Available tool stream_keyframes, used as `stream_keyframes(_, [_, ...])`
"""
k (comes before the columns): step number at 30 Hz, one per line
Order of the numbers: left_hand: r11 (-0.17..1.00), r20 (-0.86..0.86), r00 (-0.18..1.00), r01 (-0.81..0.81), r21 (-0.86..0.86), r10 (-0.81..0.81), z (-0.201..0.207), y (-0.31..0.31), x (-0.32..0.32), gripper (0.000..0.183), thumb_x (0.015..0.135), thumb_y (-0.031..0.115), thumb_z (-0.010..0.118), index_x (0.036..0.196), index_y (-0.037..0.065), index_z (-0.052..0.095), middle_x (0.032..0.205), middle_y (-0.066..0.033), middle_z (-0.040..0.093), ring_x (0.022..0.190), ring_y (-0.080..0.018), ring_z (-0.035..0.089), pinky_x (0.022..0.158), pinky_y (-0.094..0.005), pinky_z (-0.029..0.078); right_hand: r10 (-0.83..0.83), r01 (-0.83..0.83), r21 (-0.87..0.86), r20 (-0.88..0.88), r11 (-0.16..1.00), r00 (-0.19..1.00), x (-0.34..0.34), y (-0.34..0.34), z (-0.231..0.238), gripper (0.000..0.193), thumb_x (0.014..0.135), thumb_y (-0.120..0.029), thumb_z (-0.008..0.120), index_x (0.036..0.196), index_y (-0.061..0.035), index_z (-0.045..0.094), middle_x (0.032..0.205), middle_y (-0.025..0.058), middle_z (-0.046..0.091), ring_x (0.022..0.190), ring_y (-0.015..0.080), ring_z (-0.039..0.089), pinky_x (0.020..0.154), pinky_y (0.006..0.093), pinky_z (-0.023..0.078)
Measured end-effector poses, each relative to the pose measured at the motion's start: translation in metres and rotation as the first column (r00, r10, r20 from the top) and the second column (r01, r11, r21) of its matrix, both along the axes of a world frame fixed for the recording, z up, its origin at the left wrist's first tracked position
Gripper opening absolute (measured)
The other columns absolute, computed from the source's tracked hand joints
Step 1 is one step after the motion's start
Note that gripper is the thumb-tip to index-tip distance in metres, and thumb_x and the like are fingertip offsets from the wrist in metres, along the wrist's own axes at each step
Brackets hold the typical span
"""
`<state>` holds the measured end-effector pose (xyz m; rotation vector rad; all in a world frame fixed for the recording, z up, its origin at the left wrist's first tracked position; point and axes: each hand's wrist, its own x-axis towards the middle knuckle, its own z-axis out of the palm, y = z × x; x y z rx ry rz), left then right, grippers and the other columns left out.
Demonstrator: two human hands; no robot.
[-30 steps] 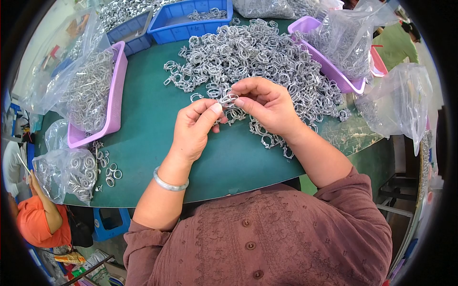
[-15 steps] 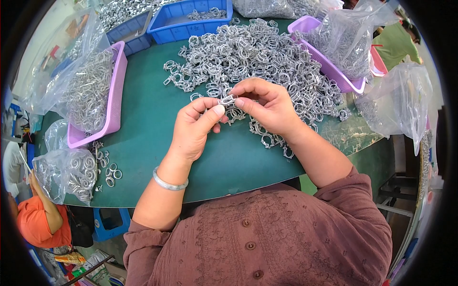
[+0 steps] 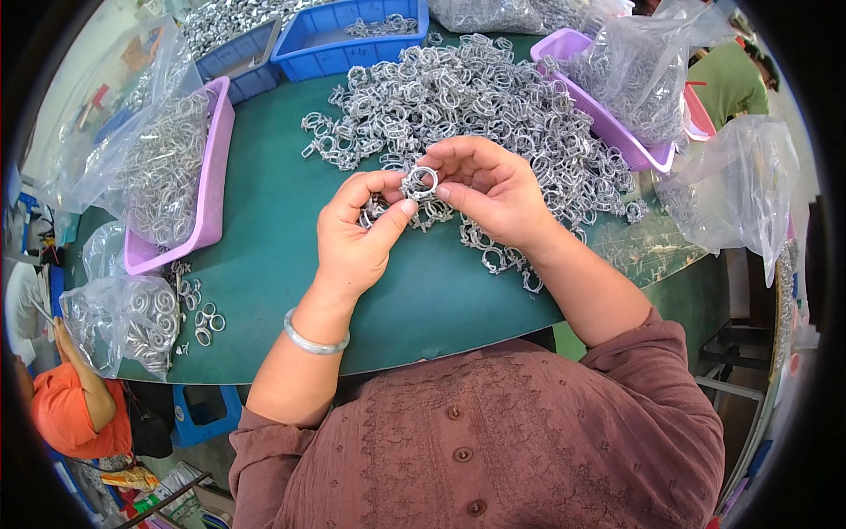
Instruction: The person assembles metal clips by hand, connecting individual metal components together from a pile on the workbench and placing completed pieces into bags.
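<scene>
A silver-grey metal ring (image 3: 434,180) with small parts on its side is held up in front of me, its round opening facing me. My left hand (image 3: 357,231) pinches its left side between thumb and forefinger. On the other side, the thumb and fingertips of my right hand (image 3: 500,191) close on the same ring. Just beyond both hands lies a large heap of similar rings (image 3: 441,97), tangled together on the green tabletop (image 3: 273,238). More rings show behind the fingers of my left hand; whether that hand holds any of them I cannot tell.
Purple baskets (image 3: 224,167) with wire-like metal pieces flank the heap. Blue bins (image 3: 344,57) stand at the far side. A plastic bag of spiral metal pieces (image 3: 150,322) and a few loose rings (image 3: 204,336) lie at the left edge. Another person in orange (image 3: 75,410) is at lower left.
The ring has been turned between my fingers: it was seen edge-on and now shows its round opening. The fingers of my left hand have shifted slightly.
</scene>
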<state>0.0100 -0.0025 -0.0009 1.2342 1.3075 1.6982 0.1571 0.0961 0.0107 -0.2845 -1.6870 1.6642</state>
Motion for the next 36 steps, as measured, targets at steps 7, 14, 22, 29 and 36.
stream_keyframes(7, [1.0,-0.013,1.0,0.009,-0.024,-0.009,0.0,0.0,-0.001,0.022,0.074,-0.002,0.062,0.096,0.0,0.058,0.083,-0.0012,0.052,0.076,-0.008,0.049,0.067,-0.0204,0.043,-0.001,0.001,0.007,-0.009,1.0,1.0,0.0,0.0,0.001,0.031,0.078,0.006,0.055,0.108,0.0004,0.051,0.095,0.0045,0.057,0.086,0.011,0.055,0.077,0.0243,0.046])
stream_keyframes(14, [0.994,0.116,0.992,0.061,-0.09,-0.05,0.002,0.0,0.001,0.021,0.079,0.004,0.06,0.1,0.002,0.058,0.082,-0.0005,0.054,0.07,-0.0063,0.05,0.061,-0.019,0.042,-0.018,0.019,0.047,-0.017,0.999,1.0,0.0,0.001,0.001,0.03,0.078,0.004,0.057,0.107,0.0007,0.052,0.095,0.0059,0.058,0.086,0.0118,0.056,0.077,0.0247,0.047])
stream_keyframes(22, [0.958,0.435,0.888,0.239,-0.157,-0.151,0.003,0.0,0.0,0.019,0.084,0.01,0.051,0.1,0.001,0.056,0.082,-0.0042,0.06,0.072,-0.0126,0.058,0.056,-0.0221,0.044,-0.033,0.033,0.047,-0.008,0.998,0.999,0.001,-0.001,0.002,0.028,0.079,0.002,0.057,0.106,0.0008,0.052,0.095,0.007,0.059,0.086,0.012,0.056,0.077,0.0245,0.047])
stream_keyframes(29, [0.924,0.546,0.816,0.338,-0.18,-0.192,0.001,0.001,-0.005,0.018,0.085,0.012,0.048,0.097,0.001,0.056,0.079,-0.0045,0.059,0.071,-0.0146,0.058,0.055,-0.0233,0.044,-0.067,0.067,0.075,0.006,0.995,0.998,0.001,-0.001,0.001,0.024,0.08,0.002,0.054,0.104,0.0002,0.055,0.094,0.007,0.059,0.084,0.0118,0.057,0.073,0.0236,0.047])
stream_keyframes(36, [0.864,0.664,0.705,0.471,-0.176,-0.249,-0.001,0.0,-0.009,0.02,0.084,0.015,0.05,0.095,0.002,0.059,0.078,-0.0055,0.061,0.07,-0.0172,0.059,0.053,-0.0244,0.043,-0.127,0.109,0.275,0.049,0.955,0.991,0.002,0.001,0.003,0.017,0.079,0.001,0.054,0.095,-0.0003,0.061,0.086,0.0061,0.058,0.075,0.0105,0.056,0.065,0.0221,0.045])
